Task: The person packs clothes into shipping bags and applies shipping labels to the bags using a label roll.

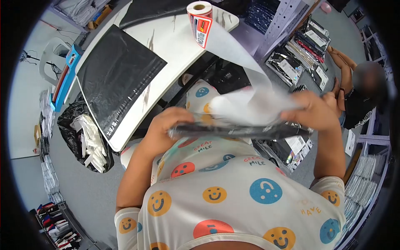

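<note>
A dark, shiny plastic-wrapped package (237, 131) is held level above my lap, blurred by motion. My left hand (163, 127) is closed around its left end. At the other end, my right hand (312, 110) is closed on the package, its fingers smeared and partly hiding the edge. A whitish, see-through sheet (246, 106) hangs blurred just above the package, close to my right fingers. From the label roll (200, 26) standing on the table, a pale backing strip (233, 48) runs down toward my right hand. Whether that hand grips the strip cannot be made out.
A black plastic mailer bag (121, 79) lies flat on the white table (143, 104). A black bag of white scraps (89, 143) sits on the floor at left. Wrapped packages (287, 66) lie at right, near another person (358, 91). Shelving (283, 25) stands behind the table.
</note>
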The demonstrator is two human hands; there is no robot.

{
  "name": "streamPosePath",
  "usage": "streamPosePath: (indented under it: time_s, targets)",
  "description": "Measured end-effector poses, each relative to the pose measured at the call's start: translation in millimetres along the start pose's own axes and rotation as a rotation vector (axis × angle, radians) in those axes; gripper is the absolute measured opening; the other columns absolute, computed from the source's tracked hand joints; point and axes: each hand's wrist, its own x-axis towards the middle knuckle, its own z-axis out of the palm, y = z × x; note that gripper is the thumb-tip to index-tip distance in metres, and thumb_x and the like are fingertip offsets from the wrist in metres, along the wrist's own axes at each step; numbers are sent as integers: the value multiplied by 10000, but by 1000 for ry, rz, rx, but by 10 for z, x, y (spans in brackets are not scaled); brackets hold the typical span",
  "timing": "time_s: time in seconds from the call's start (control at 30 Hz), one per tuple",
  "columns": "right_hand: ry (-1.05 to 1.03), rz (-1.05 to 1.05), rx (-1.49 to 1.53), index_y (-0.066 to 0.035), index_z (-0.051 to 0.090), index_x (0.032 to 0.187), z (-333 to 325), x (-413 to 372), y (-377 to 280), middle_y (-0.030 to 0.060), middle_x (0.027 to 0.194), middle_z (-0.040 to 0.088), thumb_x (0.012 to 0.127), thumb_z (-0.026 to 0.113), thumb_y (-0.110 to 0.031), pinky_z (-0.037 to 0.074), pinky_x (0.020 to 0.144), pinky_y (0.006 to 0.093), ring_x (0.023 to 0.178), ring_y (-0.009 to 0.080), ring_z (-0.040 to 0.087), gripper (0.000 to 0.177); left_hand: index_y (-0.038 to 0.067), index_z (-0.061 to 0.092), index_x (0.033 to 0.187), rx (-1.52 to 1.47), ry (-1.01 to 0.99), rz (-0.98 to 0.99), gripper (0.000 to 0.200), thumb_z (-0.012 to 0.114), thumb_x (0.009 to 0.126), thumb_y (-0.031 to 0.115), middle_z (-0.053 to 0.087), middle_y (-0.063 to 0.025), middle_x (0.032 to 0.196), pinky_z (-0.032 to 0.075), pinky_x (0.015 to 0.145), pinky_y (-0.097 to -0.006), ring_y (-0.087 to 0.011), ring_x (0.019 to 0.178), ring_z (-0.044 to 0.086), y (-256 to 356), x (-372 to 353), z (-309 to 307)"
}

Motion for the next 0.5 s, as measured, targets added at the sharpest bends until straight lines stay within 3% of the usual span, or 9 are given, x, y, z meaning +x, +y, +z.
streamPosePath:
  time_s: [0.03, 0.07, 0.1, 0.13, 0.2, 0.3, 0.4, 0.5]
  targets:
    - [130, 91, 183, 7, 582, 1035, -20, 20, 36, 99, 871, 632, 754, 644, -145, 461, 713, 303, 761, 201, 595, 325, -10, 592, 889, -58, 36, 46, 252, 624, 709, 164, 587, -125, 930, 427, 848, -351, -269, 954, 556, 16, -106, 7]
    - [260, 179, 366, 9, 577, 1046, -41, 71, 82, 89, 890, 631, 752, 659, -164, 461, 729, 302, 779, 187, 594, 351, -4, 596, 881, -95, 46, 60, 229, 585, 657, 45, 590, -118, 929, 432, 850, -348, -271, 965, 554, 6, -198, 6]
    - [334, 150, 491, 6, 497, 1144, -48, 194, 172, 76, 1011, 584, 748, 675, -191, 445, 797, 295, 895, 157, 559, 477, 2, 599, 872, -128, 57, 75, 283, 546, 605, -75, 592, -111, 929, 437, 851, -344, -272, 976, 553, -15, -290, -3]
    - [346, 89, 527, 5, 469, 1167, -36, 329, 242, 83, 1040, 569, 753, 668, -185, 437, 812, 292, 922, 153, 549, 497, 8, 603, 864, -158, 69, 89, 383, 508, 553, -194, 594, -104, 928, 442, 853, -341, -274, 986, 551, -29, -369, -7]
    - [360, -32, 604, 3, 415, 1214, -2, 643, 301, 97, 1099, 539, 762, 654, -174, 420, 843, 284, 975, 146, 528, 541, 3, 603, 855, -155, 73, 53, 396, 478, 553, -221, 596, -101, 908, 442, 853, -345, -281, 997, 546, -39, -484, 5]
    - [192, -137, 691, 15, 349, 1254, 88, 1172, 163, 90, 1155, 502, 738, 631, -94, 410, 866, 288, 1014, 143, 508, 599, 8, 599, 860, -185, 99, 8, 397, 499, 556, -226, 595, -95, 921, 434, 866, -348, -283, 1015, 539, -113, -635, 97]
    - [56, -314, 557, 6, 393, 1232, 207, 1758, -5, 66, 1161, 501, 700, 584, -35, 408, 869, 290, 1015, 149, 512, 567, 14, 594, 873, -164, 98, -13, 405, 514, 557, -227, 588, -88, 950, 427, 878, -351, -284, 1047, 521, -200, -729, 114]
    - [-48, -162, -62, -63, 435, 1237, 156, 2270, -346, 75, 1103, 544, 698, 535, -36, 416, 853, 308, 1012, 176, 527, 549, 15, 591, 877, -132, 83, -51, 416, 503, 549, -227, 582, -87, 961, 418, 893, -359, -299, 1069, 505, -249, -765, 110]
